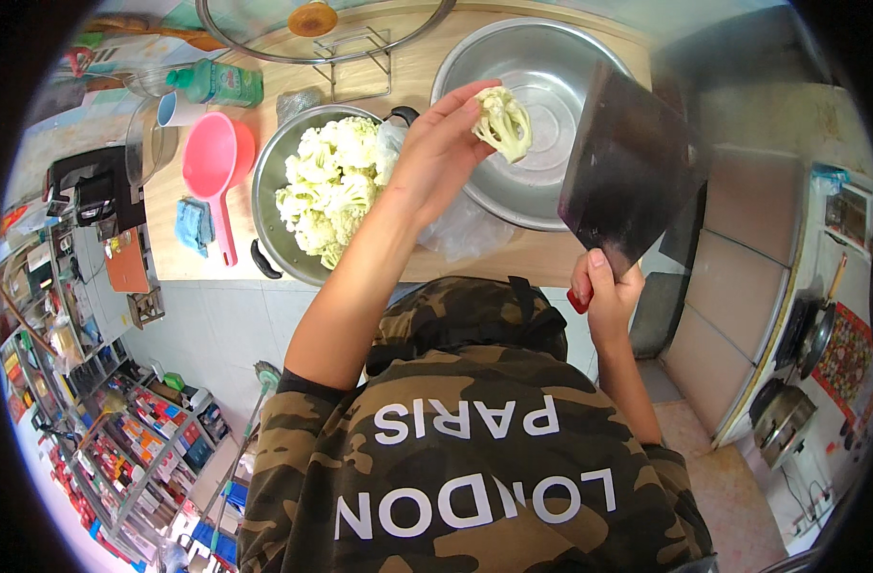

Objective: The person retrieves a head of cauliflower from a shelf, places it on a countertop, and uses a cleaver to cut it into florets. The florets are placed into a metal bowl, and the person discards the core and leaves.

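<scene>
My left hand (434,148) pinches a pale cauliflower floret (504,125) between thumb and fingers, above the left part of a wide steel basin (474,57). In my right hand (610,286) is a cleaver (637,158) with a broad dark blade, its red handle mostly hidden by the fingers. The blade is raised at the basin's right side and covers part of its rim. To the left of my left forearm stands a metal pan (264,205) with black handles, heaped with cauliflower florets (326,181). A clear plastic bag (470,229) lies between pan and basin.
On the wooden table (164,250) at the left are a pink dipper (207,153), a green bottle (226,84) and a blue cloth (195,227). A wire rack (362,65) and a glass lid with a wooden knob (312,19) stand at the back.
</scene>
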`<state>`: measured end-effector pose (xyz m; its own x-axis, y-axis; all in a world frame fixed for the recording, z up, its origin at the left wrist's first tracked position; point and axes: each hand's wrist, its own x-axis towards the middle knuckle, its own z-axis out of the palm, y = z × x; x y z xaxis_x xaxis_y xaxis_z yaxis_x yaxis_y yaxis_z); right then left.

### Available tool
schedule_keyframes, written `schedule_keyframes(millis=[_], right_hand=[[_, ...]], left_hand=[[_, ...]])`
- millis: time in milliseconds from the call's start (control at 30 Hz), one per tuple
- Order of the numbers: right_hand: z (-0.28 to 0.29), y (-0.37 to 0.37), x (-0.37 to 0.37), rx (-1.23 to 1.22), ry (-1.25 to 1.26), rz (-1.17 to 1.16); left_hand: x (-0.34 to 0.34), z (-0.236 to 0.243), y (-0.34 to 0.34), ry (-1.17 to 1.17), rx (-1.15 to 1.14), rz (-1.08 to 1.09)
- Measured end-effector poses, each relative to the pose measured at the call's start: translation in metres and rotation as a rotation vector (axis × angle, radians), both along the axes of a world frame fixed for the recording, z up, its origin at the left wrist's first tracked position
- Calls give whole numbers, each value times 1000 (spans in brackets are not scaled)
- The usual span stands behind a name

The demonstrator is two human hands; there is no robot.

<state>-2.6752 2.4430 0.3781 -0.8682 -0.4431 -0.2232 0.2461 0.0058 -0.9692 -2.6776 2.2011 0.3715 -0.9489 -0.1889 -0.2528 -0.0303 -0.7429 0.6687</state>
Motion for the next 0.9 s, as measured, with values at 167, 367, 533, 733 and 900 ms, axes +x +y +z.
schedule_keyframes(millis=[167, 367, 533, 733, 900], right_hand=[[-2, 10, 20, 210, 55, -25], [-1, 8, 27, 303, 49, -17], [18, -9, 17, 154, -23, -146], [24, -60, -29, -64, -146, -244], [22, -80, -41, -141, -200, -294]], left_hand=[[-9, -5, 10, -52, 58, 23], [-12, -1, 18, -105, -49, 40], [-9, 1, 15, -87, -135, 38], [3, 8, 21, 80, -401, -103], [1, 10, 31, 150, -304, 124]])
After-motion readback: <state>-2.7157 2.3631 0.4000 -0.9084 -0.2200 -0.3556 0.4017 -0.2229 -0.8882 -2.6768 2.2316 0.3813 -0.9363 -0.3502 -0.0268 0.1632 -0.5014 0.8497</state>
